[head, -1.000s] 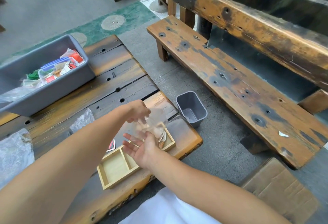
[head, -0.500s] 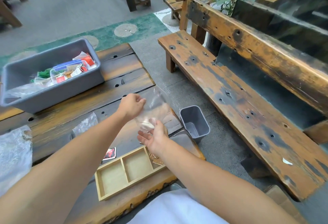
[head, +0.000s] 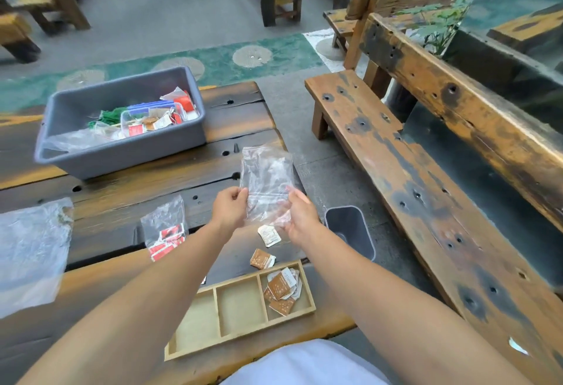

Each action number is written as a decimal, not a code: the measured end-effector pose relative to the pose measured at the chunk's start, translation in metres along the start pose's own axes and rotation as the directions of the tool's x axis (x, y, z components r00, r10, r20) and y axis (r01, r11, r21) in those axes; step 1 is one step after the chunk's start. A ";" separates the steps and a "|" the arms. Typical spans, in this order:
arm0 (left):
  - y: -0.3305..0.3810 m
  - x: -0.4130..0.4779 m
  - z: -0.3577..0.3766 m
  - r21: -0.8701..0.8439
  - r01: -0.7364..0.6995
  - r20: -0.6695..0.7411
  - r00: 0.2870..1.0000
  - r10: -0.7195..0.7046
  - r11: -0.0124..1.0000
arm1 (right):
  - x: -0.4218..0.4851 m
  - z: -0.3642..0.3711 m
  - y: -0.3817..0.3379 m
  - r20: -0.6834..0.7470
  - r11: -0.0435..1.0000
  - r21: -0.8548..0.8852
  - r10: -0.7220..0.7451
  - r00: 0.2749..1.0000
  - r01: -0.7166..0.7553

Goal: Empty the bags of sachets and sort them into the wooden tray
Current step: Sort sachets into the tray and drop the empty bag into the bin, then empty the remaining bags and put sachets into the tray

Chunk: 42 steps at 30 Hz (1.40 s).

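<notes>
My left hand (head: 229,208) and my right hand (head: 300,217) each grip a lower corner of a clear plastic bag (head: 265,178), held bottom up above the table. A white sachet (head: 269,235) is just under the bag's mouth; whether it is in the air or on the table I cannot tell. A brown sachet (head: 262,259) lies on the table behind the wooden tray (head: 201,339). The tray's right compartment holds several brown and white sachets (head: 283,288); its middle and left compartments are bare. A second clear bag with red sachets (head: 166,232) lies to the left.
A grey tub (head: 195,137) with more bags and sachets stands at the back of the wooden table. A crumpled clear bag (head: 30,250) lies at far left. A small grey bin (head: 350,229) stands on the floor right of the table, before a long wooden bench (head: 426,189).
The bag has been lifted and turned mouth down, now held by both hands. Sachets have dropped into the tray's right compartment and onto the table. The view tilted up.
</notes>
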<state>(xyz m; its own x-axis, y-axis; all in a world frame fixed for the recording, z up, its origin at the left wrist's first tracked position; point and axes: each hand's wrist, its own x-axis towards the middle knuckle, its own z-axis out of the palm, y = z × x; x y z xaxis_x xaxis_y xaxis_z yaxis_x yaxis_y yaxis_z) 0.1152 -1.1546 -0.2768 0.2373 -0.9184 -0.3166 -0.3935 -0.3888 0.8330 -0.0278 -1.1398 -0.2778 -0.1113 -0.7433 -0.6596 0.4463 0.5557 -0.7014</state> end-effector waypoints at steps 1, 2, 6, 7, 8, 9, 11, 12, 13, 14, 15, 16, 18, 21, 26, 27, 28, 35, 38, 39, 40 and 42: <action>-0.004 0.002 0.000 -0.057 0.049 -0.024 0.998 -0.050 0.997 | 0.005 0.002 -0.002 -0.001 0.999 -0.036 0.002 1.000 -0.002; -0.008 0.004 -0.001 -0.113 0.088 -0.045 0.995 -0.094 0.990 | 0.010 0.004 -0.005 0.001 0.998 -0.068 0.010 1.000 -0.010; -0.029 0.018 -0.008 -0.302 0.203 -0.112 0.963 -0.246 0.931 | 0.034 0.022 -0.009 0.020 0.975 -0.214 0.065 0.998 -0.059; -0.036 0.022 -0.012 -0.348 0.228 -0.136 0.947 -0.290 0.909 | 0.041 0.028 -0.006 0.024 0.965 -0.250 0.087 0.996 -0.079; -0.042 0.026 -0.016 -0.387 0.247 -0.159 0.931 -0.329 0.888 | 0.047 0.036 -0.001 0.024 0.956 -0.275 0.111 0.994 -0.100; -0.046 0.030 -0.021 -0.417 0.260 -0.180 0.915 -0.360 0.871 | 0.053 0.044 0.004 0.021 0.950 -0.290 0.130 0.991 -0.118; -0.054 0.038 -0.029 -0.450 0.286 -0.213 0.885 -0.413 0.846 | 0.068 0.059 0.016 0.010 0.937 -0.315 0.161 0.987 -0.150; -0.059 0.042 -0.033 -0.468 0.302 -0.222 0.870 -0.441 0.831 | 0.075 0.067 0.022 0.014 0.932 -0.324 0.176 0.984 -0.162; -0.064 0.047 -0.037 -0.490 0.317 -0.228 0.852 -0.471 0.812 | 0.083 0.074 0.026 0.019 0.929 -0.329 0.183 0.983 -0.167; -0.069 0.051 -0.040 -0.514 0.331 -0.228 0.837 -0.497 0.792 | 0.091 0.080 0.031 0.023 0.929 -0.331 0.185 0.982 -0.167; -0.074 0.055 -0.042 -0.530 0.343 -0.223 0.826 -0.518 0.775 | 0.098 0.086 0.036 0.018 0.925 -0.340 0.185 0.983 -0.168; -0.081 0.060 -0.043 -0.536 0.357 -0.216 0.818 -0.533 0.765 | 0.107 0.090 0.042 0.014 0.919 -0.356 0.185 0.983 -0.168; -0.095 0.070 -0.043 -0.529 0.381 -0.200 0.812 -0.548 0.758 | 0.125 0.095 0.053 0.000 0.901 -0.400 0.187 0.982 -0.171; -0.111 0.081 -0.037 -0.529 0.414 -0.194 0.791 -0.581 0.740 | 0.146 0.096 0.064 -0.010 0.879 -0.436 0.207 0.978 -0.191; -0.144 0.093 -0.027 -0.438 0.500 -0.161 0.774 -0.612 0.747 | 0.174 0.091 0.083 -0.050 0.870 -0.451 0.200 0.979 -0.200; -0.149 0.095 -0.027 -0.394 0.510 -0.158 0.782 -0.603 0.765 | 0.177 0.090 0.085 -0.059 0.862 -0.465 0.200 0.978 -0.204; -0.153 0.096 -0.028 -0.360 0.517 -0.152 0.788 -0.596 0.776 | 0.179 0.090 0.086 -0.066 0.856 -0.475 0.198 0.978 -0.206; -0.157 0.107 -0.057 -0.075 0.530 -0.119 0.836 -0.535 0.845 | 0.178 0.111 0.081 -0.152 0.581 -0.806 -0.020 0.988 -0.112; -0.149 0.120 -0.084 0.059 0.463 -0.135 0.881 -0.453 0.884 | 0.163 0.139 0.073 -0.075 0.399 -0.916 -0.258 0.963 0.036; -0.147 0.126 -0.095 0.103 0.427 -0.149 0.900 -0.410 0.898 | 0.160 0.151 0.073 -0.020 0.367 -0.925 -0.304 0.952 0.097; -0.146 0.134 -0.107 0.147 0.386 -0.158 0.918 -0.363 0.911 | 0.156 0.164 0.074 0.027 0.367 -0.919 -0.303 0.953 0.143; -0.147 0.151 -0.132 0.223 0.324 -0.158 0.943 -0.293 0.920 | 0.149 0.192 0.082 0.088 0.436 -0.884 -0.197 0.976 0.168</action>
<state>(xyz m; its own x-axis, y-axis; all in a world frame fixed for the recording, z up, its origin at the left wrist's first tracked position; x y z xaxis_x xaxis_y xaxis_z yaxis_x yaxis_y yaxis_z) 0.3264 -1.2263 -0.3875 0.4799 -0.7403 -0.4709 -0.4832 -0.6710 0.5624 0.1626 -1.2764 -0.3814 -0.1184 -0.8681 -0.4821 -0.6096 0.4468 -0.6548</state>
